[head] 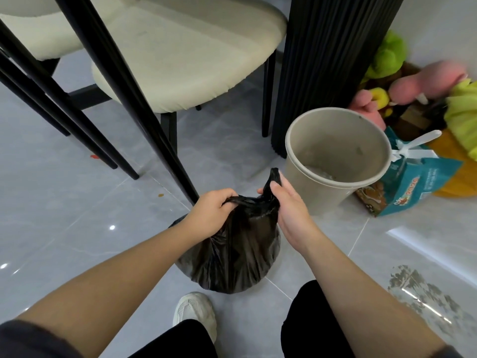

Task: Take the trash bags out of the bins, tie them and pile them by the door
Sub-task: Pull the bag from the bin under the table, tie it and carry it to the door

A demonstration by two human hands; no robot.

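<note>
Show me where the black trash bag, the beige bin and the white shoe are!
black trash bag (232, 257), head view, on its bulging middle.
beige bin (327, 200), head view, on its outer wall.
white shoe (193, 311), head view, on its upper near the toe.

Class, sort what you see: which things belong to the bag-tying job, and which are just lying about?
Job: black trash bag; beige bin; left hand and right hand, both gripping the bag's neck.
Lying about: cream chair; plush toys; teal packet; fluted black column.
</note>
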